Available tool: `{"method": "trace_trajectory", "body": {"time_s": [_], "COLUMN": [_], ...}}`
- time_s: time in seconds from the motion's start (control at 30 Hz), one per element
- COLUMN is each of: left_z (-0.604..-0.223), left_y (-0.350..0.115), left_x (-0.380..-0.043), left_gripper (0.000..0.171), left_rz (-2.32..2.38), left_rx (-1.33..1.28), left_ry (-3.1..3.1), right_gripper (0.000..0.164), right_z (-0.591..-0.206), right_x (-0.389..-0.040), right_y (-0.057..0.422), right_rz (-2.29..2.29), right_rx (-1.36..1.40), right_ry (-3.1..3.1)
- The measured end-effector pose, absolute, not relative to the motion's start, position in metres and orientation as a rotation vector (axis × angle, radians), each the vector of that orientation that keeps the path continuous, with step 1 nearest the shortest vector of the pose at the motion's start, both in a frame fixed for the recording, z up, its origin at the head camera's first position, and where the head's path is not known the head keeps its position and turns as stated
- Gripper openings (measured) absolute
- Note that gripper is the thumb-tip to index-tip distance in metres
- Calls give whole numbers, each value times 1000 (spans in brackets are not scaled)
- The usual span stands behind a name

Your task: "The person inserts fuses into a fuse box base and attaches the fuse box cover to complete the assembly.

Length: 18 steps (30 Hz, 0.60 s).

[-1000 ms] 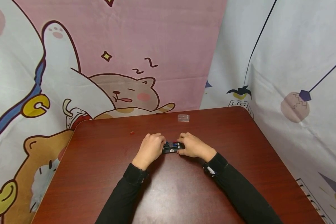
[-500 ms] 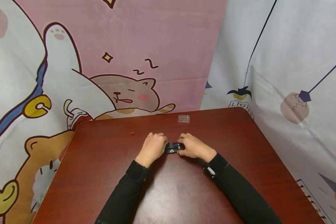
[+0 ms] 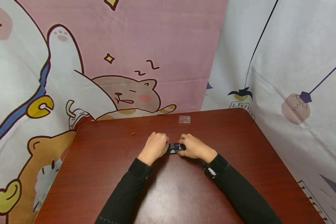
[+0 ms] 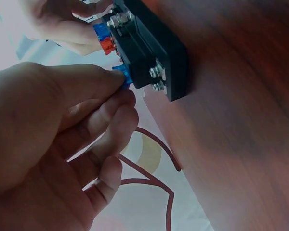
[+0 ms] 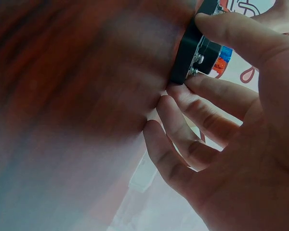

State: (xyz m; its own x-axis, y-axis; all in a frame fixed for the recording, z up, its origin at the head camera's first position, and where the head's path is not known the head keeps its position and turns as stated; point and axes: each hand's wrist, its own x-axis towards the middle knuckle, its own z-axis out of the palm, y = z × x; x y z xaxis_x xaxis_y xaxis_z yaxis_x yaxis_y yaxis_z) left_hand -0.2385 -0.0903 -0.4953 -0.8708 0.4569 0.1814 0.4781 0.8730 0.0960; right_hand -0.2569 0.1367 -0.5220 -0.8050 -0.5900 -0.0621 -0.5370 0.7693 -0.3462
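A black fuse block [image 3: 172, 151] with metal terminal screws stands on the table between my two hands. In the left wrist view, blue and red blade fuses project from its top. My left hand [image 3: 156, 145] pinches a blue blade fuse [image 4: 123, 76] between thumb and index finger, at the block's left end; its lower part is hidden by the block and fingers. My right hand [image 3: 196, 147] grips the block's other end, thumb along one long side and fingers on the opposite side. In the right wrist view, red and blue fuses [image 5: 219, 66] show beside the right thumb.
Small red pieces [image 3: 133, 134] lie on the brown table [image 3: 106, 174] left of the left hand. A clear plastic case [image 3: 184, 119] lies near the back edge. A printed cloth [image 3: 170, 46] hangs behind the table.
My left hand has shifted a little to the right along the block, covering more of its left end. The right hand keeps its hold, and the head view has tilted slightly.
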Motion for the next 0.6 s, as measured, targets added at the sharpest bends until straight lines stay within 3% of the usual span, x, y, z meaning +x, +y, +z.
{"method": "trace_trajectory", "body": {"time_s": [0.6], "left_z": [-498], "left_y": [-89], "left_x": [-239], "left_gripper": [9], "left_rz": [-164], "left_rx": [-705], "left_ry": [-2932], "right_gripper": [53], "right_z": [-521], "right_x": [-257], "right_y": [138], "right_rz": [-454], "right_rx": [-934], "right_ry": [2799]}}
